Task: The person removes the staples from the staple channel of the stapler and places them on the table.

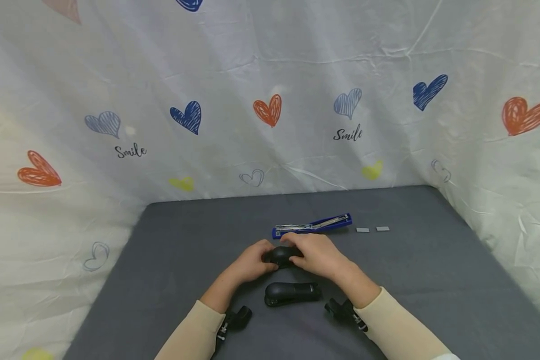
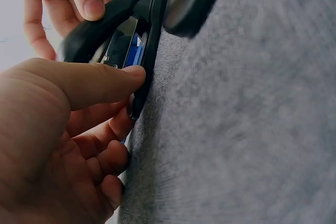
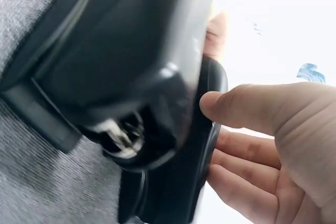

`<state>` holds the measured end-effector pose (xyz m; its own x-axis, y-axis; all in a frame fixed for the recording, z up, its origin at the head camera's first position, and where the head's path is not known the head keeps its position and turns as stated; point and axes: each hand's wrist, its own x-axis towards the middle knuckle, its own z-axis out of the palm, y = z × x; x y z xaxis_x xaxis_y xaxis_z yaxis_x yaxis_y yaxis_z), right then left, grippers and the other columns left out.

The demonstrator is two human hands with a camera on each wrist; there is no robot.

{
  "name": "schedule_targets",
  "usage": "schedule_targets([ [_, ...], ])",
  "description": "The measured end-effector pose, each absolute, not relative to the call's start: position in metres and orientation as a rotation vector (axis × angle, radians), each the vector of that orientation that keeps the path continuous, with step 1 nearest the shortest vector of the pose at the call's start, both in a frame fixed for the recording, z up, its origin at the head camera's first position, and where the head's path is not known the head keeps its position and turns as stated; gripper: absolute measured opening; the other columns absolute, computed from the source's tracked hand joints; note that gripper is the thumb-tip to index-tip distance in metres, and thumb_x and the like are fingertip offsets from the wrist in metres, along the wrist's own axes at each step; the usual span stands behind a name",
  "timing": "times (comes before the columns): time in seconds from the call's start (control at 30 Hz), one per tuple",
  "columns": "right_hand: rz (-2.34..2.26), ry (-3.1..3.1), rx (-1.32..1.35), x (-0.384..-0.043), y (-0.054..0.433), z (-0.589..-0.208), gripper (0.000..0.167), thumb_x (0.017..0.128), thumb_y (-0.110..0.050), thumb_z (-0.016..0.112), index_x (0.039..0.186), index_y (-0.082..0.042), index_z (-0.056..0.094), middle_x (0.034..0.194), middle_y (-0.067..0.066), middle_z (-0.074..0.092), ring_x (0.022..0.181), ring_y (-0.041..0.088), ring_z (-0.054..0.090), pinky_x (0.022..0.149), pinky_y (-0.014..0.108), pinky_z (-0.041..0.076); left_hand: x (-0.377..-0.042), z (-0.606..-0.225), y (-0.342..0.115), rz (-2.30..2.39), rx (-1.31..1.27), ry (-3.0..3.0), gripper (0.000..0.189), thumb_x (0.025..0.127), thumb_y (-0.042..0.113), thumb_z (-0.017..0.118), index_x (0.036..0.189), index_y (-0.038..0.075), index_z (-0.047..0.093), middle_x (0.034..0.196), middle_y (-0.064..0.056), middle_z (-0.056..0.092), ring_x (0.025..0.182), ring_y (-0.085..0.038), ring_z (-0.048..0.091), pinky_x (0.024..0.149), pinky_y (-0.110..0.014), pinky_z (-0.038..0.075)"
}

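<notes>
Both hands hold a black stapler (image 1: 281, 256) close over the grey table. My left hand (image 1: 251, 261) grips its left end; in the left wrist view the thumb and fingers pinch the lower arm, and the stapler's upper arm (image 2: 86, 38) stands apart from it. From the right, my right hand (image 1: 317, 254) grips the other end, its thumb against the black body (image 3: 211, 85) in the right wrist view. A second black stapler (image 1: 292, 293) lies nearer the person, large and blurred in the right wrist view, partly hiding the held one.
Just behind the hands lies a blue stapler (image 1: 312, 226) with its metal staple channel exposed. To its right are two small grey staple strips (image 1: 362, 230). The grey table (image 1: 198, 225) meets a white curtain (image 1: 225, 150) printed with hearts.
</notes>
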<state>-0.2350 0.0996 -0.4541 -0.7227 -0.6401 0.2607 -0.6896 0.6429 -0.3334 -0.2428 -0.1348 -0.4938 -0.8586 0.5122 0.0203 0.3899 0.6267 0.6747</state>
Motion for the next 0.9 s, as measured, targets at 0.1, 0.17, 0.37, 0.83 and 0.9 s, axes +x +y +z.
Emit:
schedule_targets([
  [0.1, 0.715, -2.786, 1.084, -0.236, 0.105, -0.449, 0.053, 0.09, -0.018, 0.082, 0.137, -0.016, 0.058, 0.109, -0.001, 0.071, 0.093, 0.015, 0.068, 0.078, 0.037, 0.055, -0.245, -0.495, -0.134, 1.038, 0.761, 2.677, 0.017, 0.089, 0.012, 0.079, 0.105, 0.01, 0.074, 0.105, 0.0, 0.06, 0.086, -0.017, 0.054, 0.078, -0.039, 0.045],
  [0.17, 0.785, -2.828, 1.063, -0.237, 0.108, -0.444, 0.054, 0.091, -0.018, 0.08, 0.14, -0.016, 0.055, 0.111, -0.001, 0.069, 0.093, 0.014, 0.067, 0.078, 0.037, 0.054, -0.246, -0.496, -0.134, 1.022, 0.753, 2.681, 0.019, 0.09, 0.013, 0.079, 0.108, 0.01, 0.074, 0.104, 0.0, 0.059, 0.084, -0.017, 0.052, 0.076, -0.038, 0.044],
  [0.37, 0.985, -2.887, 1.042, -0.238, 0.122, -0.431, 0.053, 0.094, -0.011, 0.074, 0.143, -0.014, 0.055, 0.118, 0.001, 0.064, 0.094, 0.014, 0.063, 0.078, 0.036, 0.053, -0.243, -0.494, -0.133, 0.992, 0.751, 2.693, 0.028, 0.09, 0.014, 0.079, 0.118, 0.008, 0.075, 0.103, 0.002, 0.059, 0.082, -0.015, 0.051, 0.074, -0.034, 0.044],
  [0.83, 1.063, -2.911, 1.03, -0.235, 0.156, -0.409, 0.048, 0.089, 0.0, 0.07, 0.135, -0.011, 0.061, 0.129, 0.006, 0.062, 0.113, 0.028, 0.063, 0.092, 0.05, 0.052, -0.244, -0.496, -0.133, 0.995, 0.738, 2.709, 0.028, 0.089, 0.014, 0.08, 0.116, 0.008, 0.075, 0.098, 0.004, 0.058, 0.08, -0.014, 0.048, 0.072, -0.034, 0.041],
  [0.9, 1.072, -2.936, 0.976, -0.236, 0.161, -0.406, 0.045, 0.087, 0.0, 0.071, 0.13, -0.012, 0.063, 0.127, 0.005, 0.064, 0.111, 0.027, 0.065, 0.091, 0.05, 0.052, -0.244, -0.497, -0.133, 0.995, 0.739, 2.713, 0.028, 0.089, 0.013, 0.081, 0.116, 0.008, 0.075, 0.098, 0.004, 0.057, 0.08, -0.014, 0.048, 0.072, -0.033, 0.042],
])
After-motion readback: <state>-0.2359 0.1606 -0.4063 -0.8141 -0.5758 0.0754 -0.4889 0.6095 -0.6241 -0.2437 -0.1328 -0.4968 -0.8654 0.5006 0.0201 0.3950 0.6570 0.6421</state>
